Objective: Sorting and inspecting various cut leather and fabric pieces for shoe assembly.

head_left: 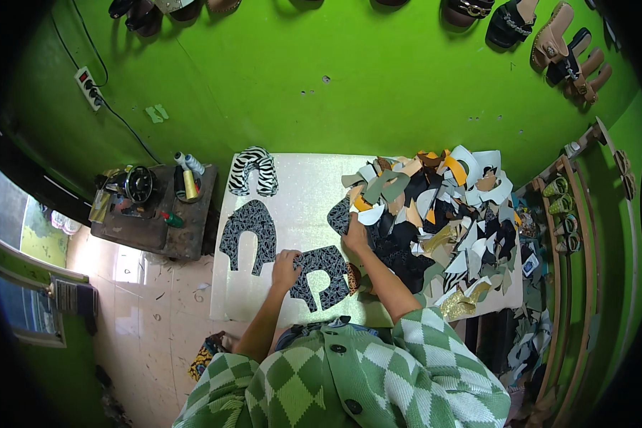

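Note:
A black-and-white patterned fabric piece (318, 272) with a cut-out lies on the table in front of me. My left hand (286, 270) is closed at its left edge, fingers curled on the fabric. Further up, my right hand (355, 235) pinches a second piece of the same patterned fabric (339, 215), beside the scrap pile. To the left lies a patterned arch-shaped piece (248, 232), with a zebra-striped arch-shaped piece (253, 171) beyond it. A bit of leopard-print material (352, 278) shows below my right wrist.
A heap of mixed leather and fabric scraps (435, 214) covers the right of the pale table (299, 171). Left stands a sewing machine (137, 184) with thread cones (190, 184). Sandals (549, 43) hang on the green wall. A wooden rack (574, 214) stands at right.

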A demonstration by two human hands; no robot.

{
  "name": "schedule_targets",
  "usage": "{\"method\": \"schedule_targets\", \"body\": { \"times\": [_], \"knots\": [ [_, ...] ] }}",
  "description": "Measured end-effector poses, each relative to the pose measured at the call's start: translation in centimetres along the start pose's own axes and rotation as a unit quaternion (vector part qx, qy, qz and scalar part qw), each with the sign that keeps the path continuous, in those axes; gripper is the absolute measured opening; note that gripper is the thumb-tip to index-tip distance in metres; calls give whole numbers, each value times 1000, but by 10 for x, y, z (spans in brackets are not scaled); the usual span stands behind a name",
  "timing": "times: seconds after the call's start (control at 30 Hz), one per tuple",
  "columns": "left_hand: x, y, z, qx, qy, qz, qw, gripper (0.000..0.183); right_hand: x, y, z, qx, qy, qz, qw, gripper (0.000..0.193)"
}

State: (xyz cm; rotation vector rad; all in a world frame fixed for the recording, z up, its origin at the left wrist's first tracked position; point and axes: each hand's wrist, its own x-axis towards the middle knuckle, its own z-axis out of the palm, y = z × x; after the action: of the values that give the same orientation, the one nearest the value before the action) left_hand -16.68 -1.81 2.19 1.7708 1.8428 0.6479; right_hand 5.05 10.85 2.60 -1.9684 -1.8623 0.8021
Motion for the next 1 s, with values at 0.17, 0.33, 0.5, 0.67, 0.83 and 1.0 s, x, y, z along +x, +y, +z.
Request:
{"method": "schedule_targets", "body": {
  "times": [0.17,0.33,0.5,0.67,0.83,1.0],
  "knots": [
    [9,19,-3,-6,78,-18,997,34,-2,20,24,202,-91,-66,973,58],
    [22,17,1,-243,24,-39,969,28,-22,-14,32,392,-260,30,882,30],
    [34,7,12,-343,-11,-55,938,19,-32,-31,13,365,-244,31,898,22],
    [38,14,3,-381,-17,-97,919,16,-31,-28,2,442,-233,89,862,31],
    [36,-13,-4,-316,27,-60,947,16,-22,-14,3,441,-180,72,876,26],
    [32,-30,-5,-331,6,-102,938,18,-19,7,8,417,-178,19,891,18]
  ]
}}
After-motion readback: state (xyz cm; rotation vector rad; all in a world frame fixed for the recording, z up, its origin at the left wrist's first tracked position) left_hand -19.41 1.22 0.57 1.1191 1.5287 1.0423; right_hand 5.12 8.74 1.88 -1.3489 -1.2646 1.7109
